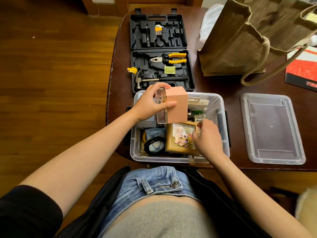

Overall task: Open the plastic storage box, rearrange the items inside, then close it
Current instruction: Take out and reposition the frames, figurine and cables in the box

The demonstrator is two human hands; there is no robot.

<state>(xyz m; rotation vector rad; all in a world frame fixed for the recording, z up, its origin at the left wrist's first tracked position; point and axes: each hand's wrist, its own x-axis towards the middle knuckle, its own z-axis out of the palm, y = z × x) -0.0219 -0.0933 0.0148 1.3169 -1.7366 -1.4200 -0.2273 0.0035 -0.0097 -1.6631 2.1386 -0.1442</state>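
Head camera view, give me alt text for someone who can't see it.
Seated at a dark table, a person's left hand holds a pink box above an open clear plastic storage box while the right hand reaches in beside a framed picture. The lid lies to the right; an open tool case sits behind.

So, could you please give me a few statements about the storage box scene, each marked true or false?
1. The clear lid sits on the storage box. False: it lies on the table to the box's right.
2. The left hand holds a pink box. True.
3. The tool case is shut. False: it lies open.
4. The right hand is over the picture frame. True.
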